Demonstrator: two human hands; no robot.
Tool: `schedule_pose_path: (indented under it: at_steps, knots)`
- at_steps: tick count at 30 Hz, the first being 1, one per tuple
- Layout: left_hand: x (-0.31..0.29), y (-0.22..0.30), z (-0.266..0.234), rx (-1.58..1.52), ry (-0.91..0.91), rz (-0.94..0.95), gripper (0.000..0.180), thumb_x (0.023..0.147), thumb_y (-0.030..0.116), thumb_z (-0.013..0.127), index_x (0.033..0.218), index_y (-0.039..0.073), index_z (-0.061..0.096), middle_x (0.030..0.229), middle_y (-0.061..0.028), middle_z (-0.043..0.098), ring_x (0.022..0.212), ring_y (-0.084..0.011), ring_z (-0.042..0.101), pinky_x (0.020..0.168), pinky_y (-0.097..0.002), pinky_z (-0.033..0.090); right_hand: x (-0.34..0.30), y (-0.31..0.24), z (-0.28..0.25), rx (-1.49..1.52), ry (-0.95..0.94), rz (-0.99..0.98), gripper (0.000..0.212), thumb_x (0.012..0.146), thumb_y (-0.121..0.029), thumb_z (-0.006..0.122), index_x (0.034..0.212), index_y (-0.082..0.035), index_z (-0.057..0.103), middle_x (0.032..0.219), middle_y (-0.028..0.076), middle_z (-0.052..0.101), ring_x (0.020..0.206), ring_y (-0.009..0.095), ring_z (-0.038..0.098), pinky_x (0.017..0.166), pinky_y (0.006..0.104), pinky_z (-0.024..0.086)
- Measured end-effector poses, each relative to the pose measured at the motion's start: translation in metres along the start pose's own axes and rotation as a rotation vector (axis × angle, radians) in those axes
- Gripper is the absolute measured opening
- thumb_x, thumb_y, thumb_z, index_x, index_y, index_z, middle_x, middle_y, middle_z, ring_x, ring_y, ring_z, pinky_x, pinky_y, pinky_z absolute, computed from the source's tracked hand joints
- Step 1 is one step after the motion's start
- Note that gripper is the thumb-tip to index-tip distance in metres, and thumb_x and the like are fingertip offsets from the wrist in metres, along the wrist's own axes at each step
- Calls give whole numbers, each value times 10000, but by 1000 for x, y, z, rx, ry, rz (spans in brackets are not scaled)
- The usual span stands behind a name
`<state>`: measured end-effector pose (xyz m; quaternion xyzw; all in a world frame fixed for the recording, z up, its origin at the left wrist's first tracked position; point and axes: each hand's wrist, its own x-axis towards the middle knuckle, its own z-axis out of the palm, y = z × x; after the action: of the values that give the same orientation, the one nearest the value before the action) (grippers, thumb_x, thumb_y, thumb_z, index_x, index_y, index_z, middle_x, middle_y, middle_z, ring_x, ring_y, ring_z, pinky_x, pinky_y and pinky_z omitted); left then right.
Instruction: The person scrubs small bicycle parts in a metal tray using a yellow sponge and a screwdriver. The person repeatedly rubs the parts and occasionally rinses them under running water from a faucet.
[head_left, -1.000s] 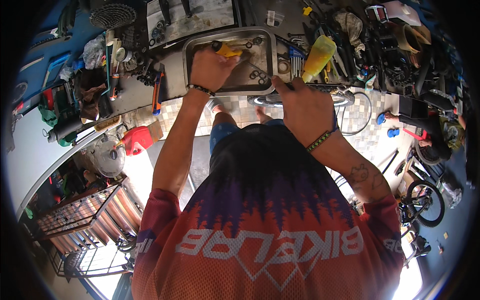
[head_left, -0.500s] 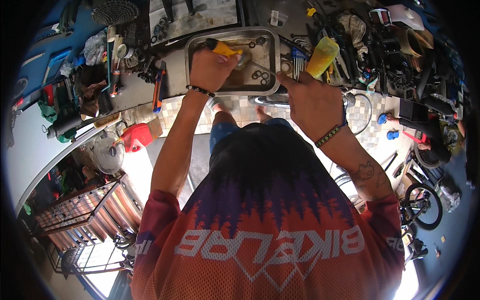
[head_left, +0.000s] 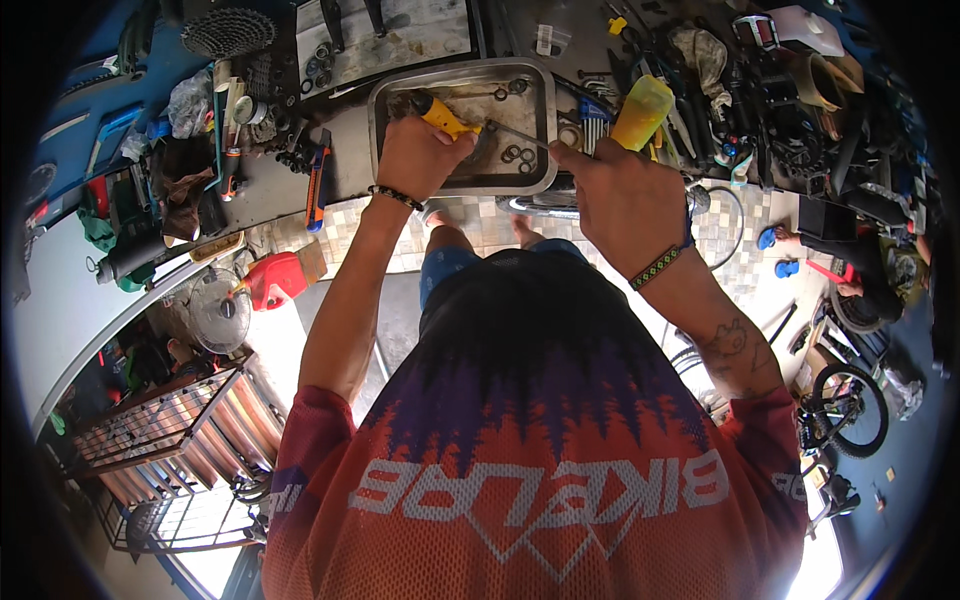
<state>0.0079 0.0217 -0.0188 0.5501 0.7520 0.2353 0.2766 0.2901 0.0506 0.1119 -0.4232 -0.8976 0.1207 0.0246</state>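
Note:
My left hand is closed around a yellow-and-black tool, perhaps a brush; its exact kind is unclear. This tool is over the left half of a shallow metal tray. From the right, my right hand pinches a slim metal rod that slants across the tray. The rod's far end is close to the tip of the yellow tool; whether they touch, I cannot tell. Several small dark rings lie in the tray near the rod, with more small round parts by its far edge.
An orange-and-black utility knife lies left of the tray. A yellow translucent bottle and a blue hex key set are on the right, beside crowded tools. Behind the tray is a light board with rings on it. A red container stands below.
My left hand has shifted slightly down with the yellow tool, whose tilt has changed. The right hand still holds the rod in almost the same place.

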Motion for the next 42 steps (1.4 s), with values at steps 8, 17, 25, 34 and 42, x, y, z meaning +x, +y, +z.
schedule_pose_path:
  at_steps: [8, 17, 25, 34, 42]
  knots:
    - [15, 1, 0, -75, 48, 103, 400, 882, 372, 879, 786, -4, 780, 702, -146, 761, 689, -355, 762, 719, -435, 622, 1, 3, 0, -7, 29, -13, 394, 941, -140, 736, 1312, -260, 799, 902, 77, 717, 748, 316, 764, 652, 445, 620]
    - [14, 4, 8, 44, 108, 148, 408, 863, 382, 888, 857, -3, 752, 794, -170, 783, 808, -402, 767, 811, -477, 622, -12, 2, -7, 31, -45, 54, 365, 955, -148, 752, 1301, -248, 809, 876, 88, 707, 716, 319, 754, 640, 455, 612]
    - [14, 6, 5, 62, 93, 125, 430, 860, 400, 891, 841, -6, 753, 800, -190, 781, 790, -418, 767, 797, -486, 626, -13, -3, -8, 39, -63, 67, 354, 969, -152, 750, 1311, -229, 805, 883, 94, 708, 728, 326, 755, 651, 464, 611]
    - [17, 3, 8, 82, 83, 114, 418, 868, 396, 884, 846, -3, 765, 822, -194, 780, 818, -417, 768, 814, -496, 625, -15, -4, -8, 31, -57, 59, 340, 971, -172, 758, 1302, -231, 805, 897, 90, 709, 724, 332, 761, 634, 471, 609]
    - [15, 7, 8, 106, 92, 146, 396, 869, 388, 879, 857, 6, 772, 900, -196, 792, 893, -418, 768, 853, -497, 618, -17, -3, -9, 44, -52, 58, 342, 971, -171, 761, 1305, -232, 804, 892, 83, 705, 726, 314, 753, 643, 458, 609]
